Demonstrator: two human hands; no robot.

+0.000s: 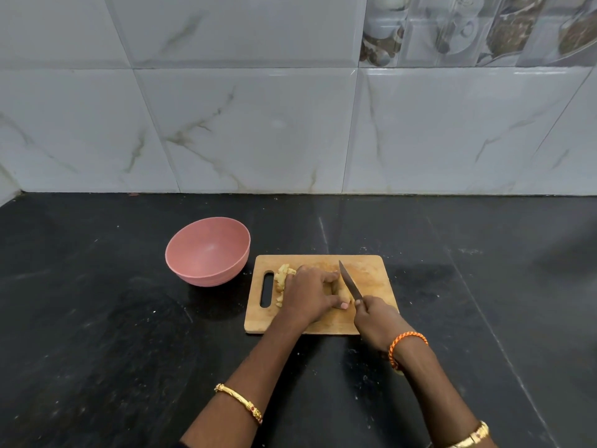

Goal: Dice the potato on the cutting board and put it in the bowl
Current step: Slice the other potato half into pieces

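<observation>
Your left hand (310,294) lies palm down on the rectangular wooden cutting board (368,273), fingers curled over the pale yellow potato piece (344,294), pinning it to the wood; only a small part of that piece shows past your fingertips. Your right hand (376,320) is wrapped tight around the handle of the dark-bladed kitchen knife (349,281), and the handle itself is hidden inside your fist. The blade slants up and away from you, with its edge just beside the fingertips of your left hand and against the potato piece.

A small heap of cut potato bits (281,279) lies on the board to the left of your left hand, next to the slot-shaped handle hole (267,288). The round pink plastic bowl (208,252) stands on the black stone counter (97,318) just beyond the board's left far corner, apart from it, and its inside shows no potato. You wear a gold bangle (240,402) on your left forearm, an orange braided thread (405,345) on your right wrist, and a gold band (471,436) further up that arm. Grey marbled wall tiles (258,124) rise behind the counter.
</observation>
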